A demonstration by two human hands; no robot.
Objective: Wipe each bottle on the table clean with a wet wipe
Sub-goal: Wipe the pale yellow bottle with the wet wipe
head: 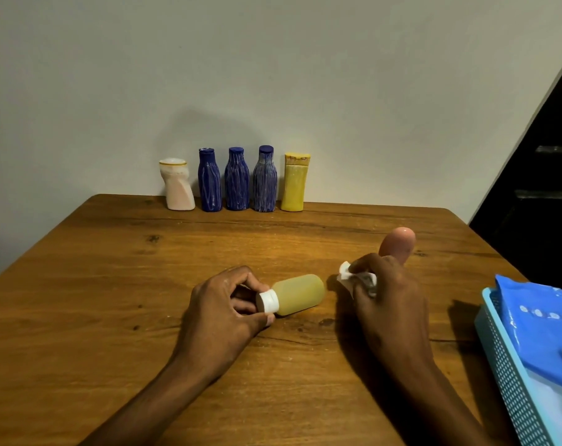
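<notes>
A small yellowish bottle [300,294] with a white cap lies on its side in the middle of the wooden table [112,284]. My left hand [223,312] pinches its cap end. My right hand [389,300] holds a crumpled white wet wipe [347,273], just right of the bottle's base and apart from it. A pinkish bottle [398,244] lies behind my right hand, partly hidden. Along the far edge stand a pale pink bottle [178,185], three blue bottles [237,180] and a yellow bottle [294,183].
A light blue mesh basket [505,365] sits at the table's right edge with a blue wipe pack [537,320] inside. A plain wall rises behind the bottle row. A dark opening lies at the far right.
</notes>
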